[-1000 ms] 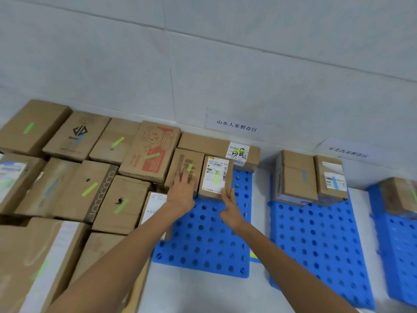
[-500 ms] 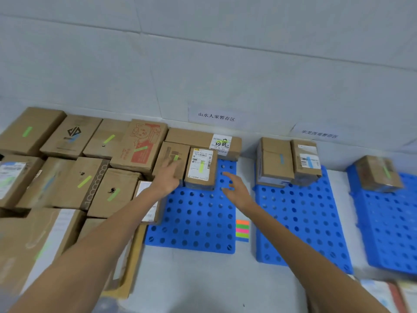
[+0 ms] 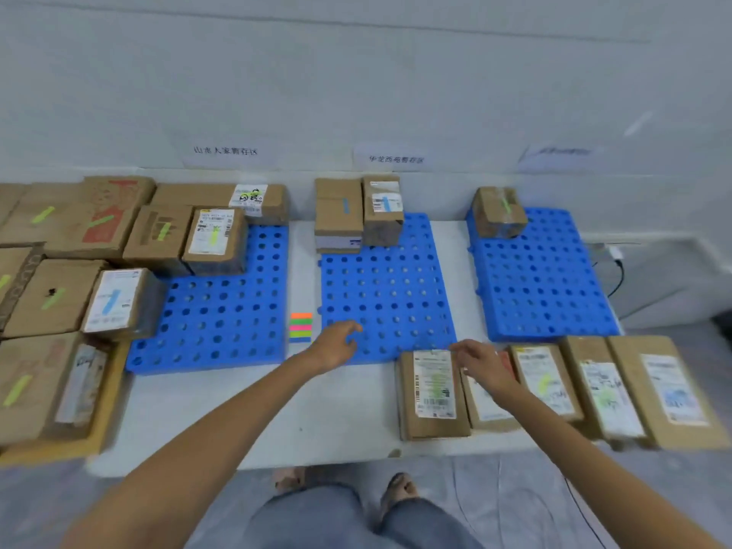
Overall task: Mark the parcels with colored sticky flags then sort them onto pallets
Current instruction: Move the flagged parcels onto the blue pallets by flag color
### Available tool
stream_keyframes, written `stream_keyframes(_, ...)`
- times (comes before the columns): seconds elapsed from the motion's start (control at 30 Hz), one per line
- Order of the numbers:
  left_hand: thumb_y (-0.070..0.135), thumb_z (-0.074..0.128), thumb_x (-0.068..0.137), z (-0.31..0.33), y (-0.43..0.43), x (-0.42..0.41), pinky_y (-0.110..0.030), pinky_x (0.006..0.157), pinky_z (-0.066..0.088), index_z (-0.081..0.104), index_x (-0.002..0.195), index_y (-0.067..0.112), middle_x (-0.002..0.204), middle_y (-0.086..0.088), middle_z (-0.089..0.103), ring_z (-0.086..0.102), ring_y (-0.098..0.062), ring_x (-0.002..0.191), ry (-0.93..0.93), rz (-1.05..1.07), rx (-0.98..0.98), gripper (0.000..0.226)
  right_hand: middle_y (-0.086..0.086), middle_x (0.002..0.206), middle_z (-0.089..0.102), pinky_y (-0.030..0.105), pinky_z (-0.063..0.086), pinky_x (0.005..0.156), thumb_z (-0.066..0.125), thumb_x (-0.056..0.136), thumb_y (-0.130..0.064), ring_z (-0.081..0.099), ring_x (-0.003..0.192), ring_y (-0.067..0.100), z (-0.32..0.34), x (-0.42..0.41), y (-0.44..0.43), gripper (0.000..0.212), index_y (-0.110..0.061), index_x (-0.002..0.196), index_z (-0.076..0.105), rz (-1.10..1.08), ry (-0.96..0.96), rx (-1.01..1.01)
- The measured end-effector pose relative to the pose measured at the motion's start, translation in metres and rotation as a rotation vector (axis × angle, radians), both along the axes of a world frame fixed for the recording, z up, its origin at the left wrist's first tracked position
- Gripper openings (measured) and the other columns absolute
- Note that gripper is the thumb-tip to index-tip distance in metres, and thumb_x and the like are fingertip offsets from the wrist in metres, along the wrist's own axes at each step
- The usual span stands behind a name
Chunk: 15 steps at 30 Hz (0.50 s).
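Three blue perforated pallets lie on a white surface: left pallet (image 3: 222,311), middle pallet (image 3: 388,287), right pallet (image 3: 542,279). A pad of colored sticky flags (image 3: 301,327) lies between the left and middle pallets. My left hand (image 3: 336,344) hovers, fingers loosely curled and empty, over the middle pallet's front left corner. My right hand (image 3: 481,364) reaches, fingers relaxed, over a row of flat brown parcels; the leftmost parcel (image 3: 433,392) carries a white label with a green flag. The small labelled box (image 3: 216,237) stands on the left pallet.
Many flagged cardboard boxes (image 3: 59,295) crowd the left side. Two boxes (image 3: 358,212) stand at the back of the middle pallet, one box (image 3: 499,212) on the right pallet. Paper signs (image 3: 225,151) hang on the wall. A cable (image 3: 618,275) runs at right. My feet show below the front edge.
Both hands have left the small labelled box on the left pallet and moved right and toward me. The view has swung right, revealing the row of flat parcels.
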State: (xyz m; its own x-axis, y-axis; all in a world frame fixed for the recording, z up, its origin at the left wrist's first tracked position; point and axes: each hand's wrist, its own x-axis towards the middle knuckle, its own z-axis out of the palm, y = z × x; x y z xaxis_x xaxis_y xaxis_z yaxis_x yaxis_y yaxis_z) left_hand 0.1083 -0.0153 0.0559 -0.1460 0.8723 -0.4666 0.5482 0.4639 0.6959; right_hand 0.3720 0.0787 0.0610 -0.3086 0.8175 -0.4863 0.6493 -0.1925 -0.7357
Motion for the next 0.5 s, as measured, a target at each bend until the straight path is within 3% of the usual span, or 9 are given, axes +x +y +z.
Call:
stream_keyframes(0.13,0.011,0.044,0.096,-0.009,0.002,0.09,-0.025,0.102,0.033,0.034,0.141,0.009,0.148,-0.009,0.034,0.036,-0.023,0.134,-0.076,-0.104,-0.189,0.046,0.002,0.1,0.058,0.022,0.041,0.075,0.045,0.092,-0.007,0.055,0.096,0.018,-0.018,0.046,-0.017,0.017,-0.012,0.097,0.061,0.201,-0.135,-0.079)
stream_keyframes(0.27,0.025,0.058,0.091,-0.021,-0.008,0.139,-0.03,0.107,0.036,0.002,0.15,0.028,0.151,-0.004,0.031,0.037,-0.024,0.134,-0.254,-0.057,-0.308,0.082,0.01,0.1,0.055,0.013,0.037,0.066,0.042,0.09,-0.004,0.051,0.086,0.019,-0.035,0.05,-0.03,0.025,-0.022,0.081,0.056,0.352,-0.198,-0.038)
stream_keyframes(0.33,0.023,0.061,0.088,-0.027,-0.012,0.146,-0.03,0.107,0.036,0.003,0.15,0.031,0.151,-0.002,0.033,0.039,-0.024,0.133,-0.278,0.035,-0.302,0.085,0.014,0.114,0.049,0.015,0.041,0.077,0.041,0.089,-0.003,0.053,0.095,0.023,-0.034,0.048,-0.033,0.028,-0.018,0.106,0.059,0.346,-0.203,-0.05)
stream_keyframes(0.4,0.021,0.063,0.087,-0.027,-0.014,0.148,-0.033,0.106,0.039,0.01,0.149,0.034,0.148,-0.003,0.038,0.043,-0.024,0.129,-0.285,0.119,-0.293,0.082,0.014,0.128,0.041,0.022,0.04,0.091,0.042,0.09,-0.002,0.05,0.111,0.025,-0.028,0.047,-0.036,0.043,-0.01,0.133,0.044,0.294,-0.161,-0.095)
stream_keyframes(0.5,0.02,0.063,0.087,-0.019,-0.017,0.147,-0.032,0.1,0.043,0.022,0.146,0.031,0.139,-0.004,0.049,0.048,-0.023,0.124,-0.255,0.197,-0.255,0.072,0.005,0.131,0.045,0.024,0.042,0.093,0.044,0.092,-0.003,0.048,0.117,0.02,-0.021,0.047,-0.04,0.042,-0.013,0.133,0.042,0.192,-0.035,-0.158)
